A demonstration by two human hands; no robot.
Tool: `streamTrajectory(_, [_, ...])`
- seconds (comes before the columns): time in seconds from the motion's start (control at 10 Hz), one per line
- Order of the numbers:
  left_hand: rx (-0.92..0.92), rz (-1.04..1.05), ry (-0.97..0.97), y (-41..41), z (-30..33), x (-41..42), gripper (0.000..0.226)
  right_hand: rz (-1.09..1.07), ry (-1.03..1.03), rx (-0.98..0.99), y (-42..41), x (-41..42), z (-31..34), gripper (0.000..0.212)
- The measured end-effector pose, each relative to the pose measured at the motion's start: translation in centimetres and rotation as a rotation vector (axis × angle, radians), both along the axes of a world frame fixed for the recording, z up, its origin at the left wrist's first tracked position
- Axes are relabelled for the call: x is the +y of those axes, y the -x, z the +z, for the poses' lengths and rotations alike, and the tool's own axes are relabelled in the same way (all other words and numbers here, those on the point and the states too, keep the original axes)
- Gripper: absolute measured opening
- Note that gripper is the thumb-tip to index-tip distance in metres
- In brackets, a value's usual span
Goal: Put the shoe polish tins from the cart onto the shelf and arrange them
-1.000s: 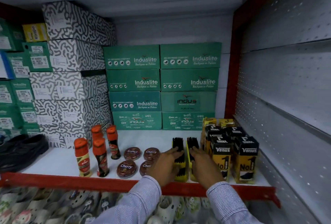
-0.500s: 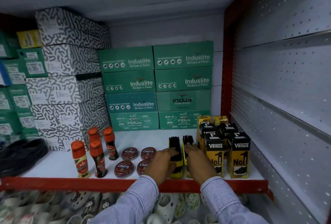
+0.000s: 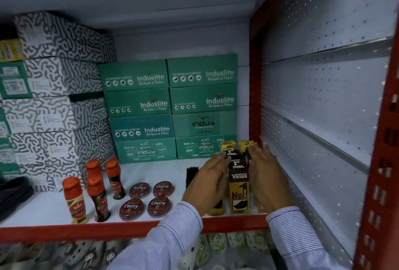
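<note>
While Cherry tins sit apart, hands seemingly flank Venus boxes.

The shelf is white on top with a red front edge. Four round polish tins sit on it in a little square. To their left stand four bottles with orange caps. Yellow and black boxes stand in rows at the right end. Green shoe boxes are piled at the back, with patterned boxes on the left.

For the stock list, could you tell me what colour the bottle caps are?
Orange-red caps, clearest in the head view.
</note>
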State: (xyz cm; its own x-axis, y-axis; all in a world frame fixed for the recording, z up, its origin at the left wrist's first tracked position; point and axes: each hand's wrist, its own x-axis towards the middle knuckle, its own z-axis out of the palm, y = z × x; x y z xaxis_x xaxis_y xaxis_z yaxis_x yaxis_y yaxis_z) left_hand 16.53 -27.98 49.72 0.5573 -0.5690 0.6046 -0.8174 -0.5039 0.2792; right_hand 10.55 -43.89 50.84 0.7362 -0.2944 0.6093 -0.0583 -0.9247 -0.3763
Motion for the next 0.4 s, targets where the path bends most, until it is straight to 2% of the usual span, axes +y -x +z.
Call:
streamTrajectory(0.1, [0.023,-0.028,-0.040,0.17,-0.15,-2.22,0.045,-0.053,-0.006,0.115,0.19,-0.95,-0.78,0.049])
streamTrajectory(0.2, [0.026,-0.015,-0.084,0.07,-0.10,-2.92,0.040,-0.066,-0.019,0.131,0.55,-0.66,-0.72,0.038])
streamTrajectory(0.4, [-0.029,0.009,-0.110,0.14,-0.23,-2.34,0.045,-0.072,0.011,0.098,-0.34,-1.10,-1.04,0.047])
